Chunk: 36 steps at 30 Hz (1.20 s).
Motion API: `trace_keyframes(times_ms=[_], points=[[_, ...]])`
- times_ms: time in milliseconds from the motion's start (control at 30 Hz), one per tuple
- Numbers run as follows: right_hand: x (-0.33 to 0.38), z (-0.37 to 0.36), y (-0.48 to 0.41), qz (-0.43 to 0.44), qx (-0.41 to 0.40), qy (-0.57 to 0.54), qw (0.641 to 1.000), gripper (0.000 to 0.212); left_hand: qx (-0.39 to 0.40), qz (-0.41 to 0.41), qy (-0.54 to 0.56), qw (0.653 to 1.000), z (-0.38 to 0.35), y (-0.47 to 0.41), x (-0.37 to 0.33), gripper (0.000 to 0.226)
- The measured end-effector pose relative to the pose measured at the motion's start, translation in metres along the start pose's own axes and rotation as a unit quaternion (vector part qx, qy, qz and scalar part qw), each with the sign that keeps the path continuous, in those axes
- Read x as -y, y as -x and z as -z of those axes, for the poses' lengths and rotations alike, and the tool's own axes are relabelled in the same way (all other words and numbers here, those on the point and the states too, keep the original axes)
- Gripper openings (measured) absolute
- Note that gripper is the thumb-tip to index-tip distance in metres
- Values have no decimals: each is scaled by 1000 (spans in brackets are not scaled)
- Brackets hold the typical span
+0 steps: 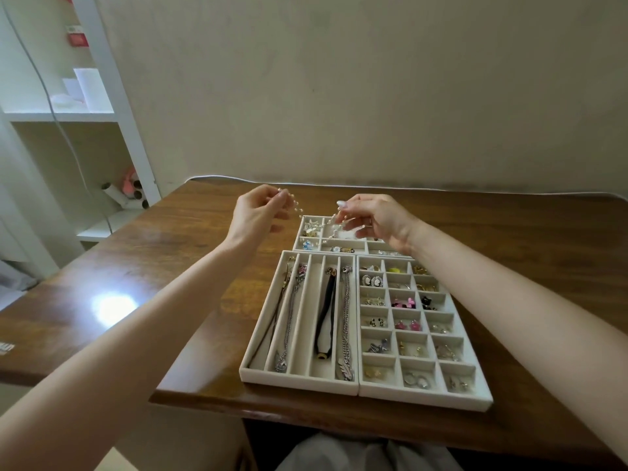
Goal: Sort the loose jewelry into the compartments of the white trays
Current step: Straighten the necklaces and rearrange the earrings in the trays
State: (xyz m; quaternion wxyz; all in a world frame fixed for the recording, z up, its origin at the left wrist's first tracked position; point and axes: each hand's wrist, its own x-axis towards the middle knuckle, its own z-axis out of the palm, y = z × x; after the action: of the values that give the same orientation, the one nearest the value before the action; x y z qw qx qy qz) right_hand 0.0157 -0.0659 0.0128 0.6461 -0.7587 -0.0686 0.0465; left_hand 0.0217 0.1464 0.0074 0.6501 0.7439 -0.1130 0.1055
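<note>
Pearl-bead strand (298, 208) stretched between both hands, raised over the far white compartment tray (300, 244).
Left hand (260, 212) pinches one end in curled fingers and right hand (377, 217) pinches the other, with the slack sagging toward the far tray's cells; whether it touches them cannot be told. The strand runs side to side, while the slots of the near white long-slot tray (299, 380) run toward the person. Its middle slot (314, 334) looks vacant and lies below and nearer, roughly between the hands. Judgement: the strand needs turning lengthwise before lowering. The white grid tray of small cells (424, 397) abuts on the right, so clearance there is tight. Room for moving lies leftward over the brown wooden table (190, 266).
</note>
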Motion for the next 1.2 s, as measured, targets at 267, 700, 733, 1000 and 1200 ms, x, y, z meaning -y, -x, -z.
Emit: trace_keyframes(times_ms=[267,700,733,1000,1200], points=[[-5,-18,3,-20,12,115,993,12,25,-90,-150,984,-13,3,-13,24],[14,-30,6,112,41,96,988,48,100,-211,-292,927,-15,1,-21,10],[17,-30,6,115,42,86,989,45,101,-216,-289,927,-15,1,-22,10],[29,-30,3,133,-39,147,979,4,31,-190,-237,952,-12,-2,-22,13],[48,-25,3,162,-7,56,985,4,228,-115,-124,959,-12,10,-24,31]])
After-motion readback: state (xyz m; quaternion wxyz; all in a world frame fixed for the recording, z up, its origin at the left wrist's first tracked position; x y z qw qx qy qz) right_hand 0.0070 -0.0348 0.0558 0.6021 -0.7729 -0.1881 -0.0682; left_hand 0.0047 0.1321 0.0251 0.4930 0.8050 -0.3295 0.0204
